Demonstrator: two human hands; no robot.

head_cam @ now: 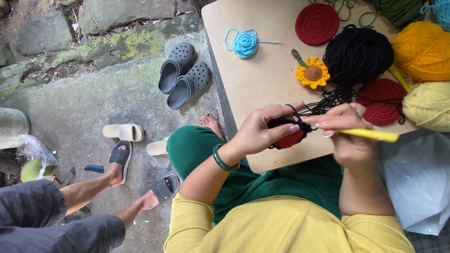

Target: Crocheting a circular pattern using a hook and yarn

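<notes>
My left hand (pixel 265 129) pinches a small round crochet piece (pixel 287 137), red with a black edge, just above the near edge of the wooden table (pixel 262 79). My right hand (pixel 347 136) grips a yellow crochet hook (pixel 370 134) whose tip meets the piece. Black yarn runs from the piece up to a black yarn ball (pixel 358 55). A green bangle (pixel 220 159) sits on my left wrist.
On the table lie a blue crochet flower (pixel 244 43), a sunflower (pixel 312 72), two red discs (pixel 317 23) (pixel 382 100) and orange (pixel 422 49) and pale yellow (pixel 429 105) yarn balls. Grey clogs (pixel 183 75) stand on the stone floor. Another person's legs (pixel 112 197) in sandals stretch in at the left. A white bag (pixel 417 182) lies at right.
</notes>
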